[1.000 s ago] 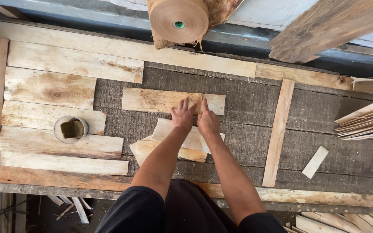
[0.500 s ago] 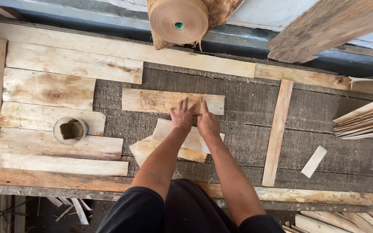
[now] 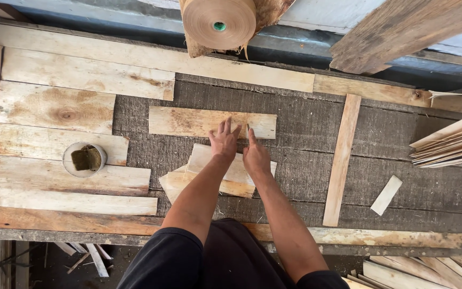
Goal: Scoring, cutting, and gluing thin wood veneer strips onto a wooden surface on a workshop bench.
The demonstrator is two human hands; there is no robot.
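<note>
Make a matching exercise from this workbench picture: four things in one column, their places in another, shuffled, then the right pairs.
Things
1. paper roll
2. cup
3. upright strip
4. veneer stack

Places
A. at the right edge of the picture
B. on the pale boards at the left
C. above the far edge of the bench, at the top of the picture
D. lying on the dark surface, right of the hands

Pairs: 1-C, 2-B, 3-D, 4-A

Both hands, left hand and right hand, rest on the short board in the middle.
</note>
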